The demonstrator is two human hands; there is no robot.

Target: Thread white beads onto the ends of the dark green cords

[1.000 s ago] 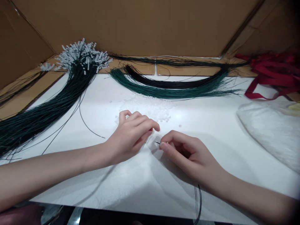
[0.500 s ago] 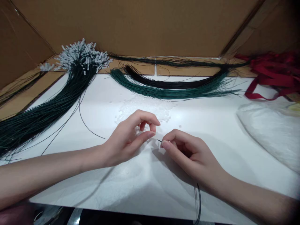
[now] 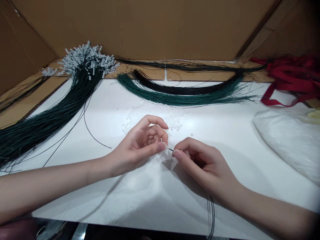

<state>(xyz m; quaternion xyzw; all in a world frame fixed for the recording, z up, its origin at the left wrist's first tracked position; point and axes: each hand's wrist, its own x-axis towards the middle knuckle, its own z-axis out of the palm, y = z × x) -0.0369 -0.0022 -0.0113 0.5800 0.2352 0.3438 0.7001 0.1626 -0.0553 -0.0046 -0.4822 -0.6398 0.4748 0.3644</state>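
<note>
Over a scatter of small white beads (image 3: pixel 172 120), my left hand (image 3: pixel 147 143) has its thumb and middle finger pinched together, index finger raised and curved. A pale bit at those fingertips looks like a small white bead, mostly hidden. Close on its right, my right hand (image 3: pixel 200 160) pinches thin dark wire between thumb and index finger. The short wire tip (image 3: pixel 170 149) points left at my left fingertips; I cannot tell whether it touches the bead. Strands of dark wire (image 3: pixel 213 213) hang below my right wrist over the table's front edge.
At left lies a thick bundle of green wires (image 3: pixel 57 106) tipped with white beads (image 3: pixel 87 60). Green wires (image 3: pixel 180 98) and black wires (image 3: pixel 185 89) curve across the back. On the right are red ribbon (image 3: pixel 287 80) and a clear plastic bag (image 3: pixel 290 140). Cardboard walls (image 3: pixel 150 30) enclose the table.
My left thumb and middle finger have closed together, and the index finger has lifted away. My left fingertips are slightly nearer the wire tip. My right hand has barely moved.
</note>
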